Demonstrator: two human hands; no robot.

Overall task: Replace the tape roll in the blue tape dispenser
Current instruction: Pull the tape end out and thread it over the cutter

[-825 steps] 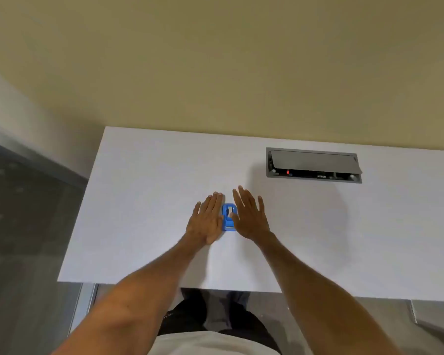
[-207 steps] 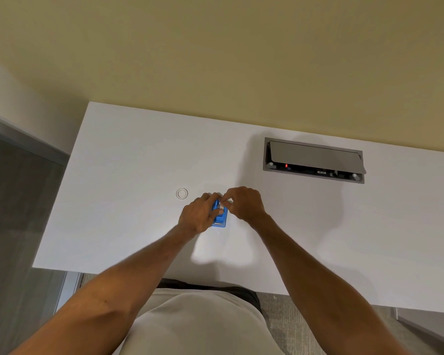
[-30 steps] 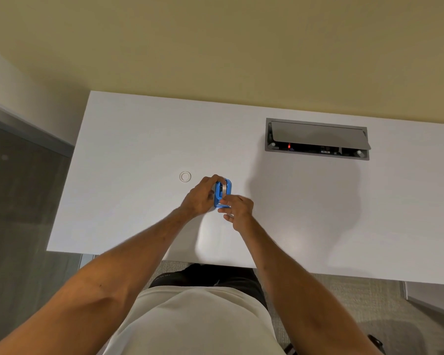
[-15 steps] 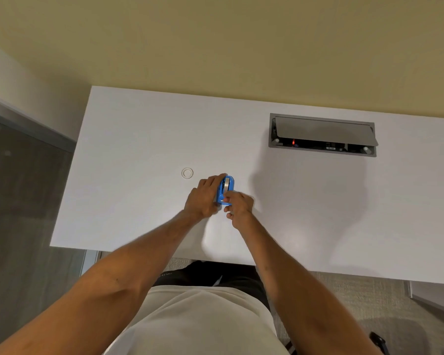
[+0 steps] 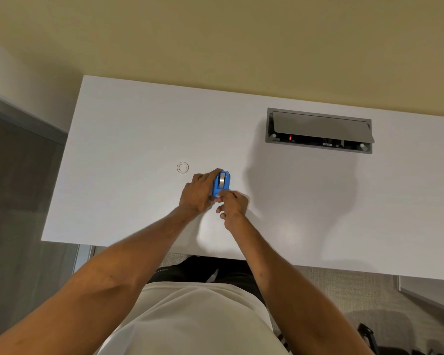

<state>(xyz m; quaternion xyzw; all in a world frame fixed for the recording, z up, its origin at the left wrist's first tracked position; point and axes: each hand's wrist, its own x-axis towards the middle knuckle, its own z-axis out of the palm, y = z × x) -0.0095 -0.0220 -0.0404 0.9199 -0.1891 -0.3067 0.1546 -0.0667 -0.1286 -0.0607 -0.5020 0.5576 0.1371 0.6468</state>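
Observation:
The blue tape dispenser (image 5: 225,184) stands on edge on the white desk (image 5: 128,139), with a tape roll (image 5: 222,181) seated in it. My left hand (image 5: 198,192) wraps the dispenser's left side and grips it. My right hand (image 5: 233,204) is at the dispenser's near end, thumb and forefinger pinched at the cutter, seemingly on the tape's end; the tape strip itself is too small to make out. A small white ring (image 5: 182,167), an empty tape core, lies flat on the desk to the left of the dispenser.
A grey cable box (image 5: 318,130) with its lid ajar is set into the desk at the back right. The desk's left edge borders a dark glass panel (image 5: 16,175). A chair base (image 5: 369,339) shows on the floor at the lower right.
The camera has shifted slightly. My right hand's fingers have stayed pinched at the dispenser's near end, and my left hand keeps its hold on the dispenser.

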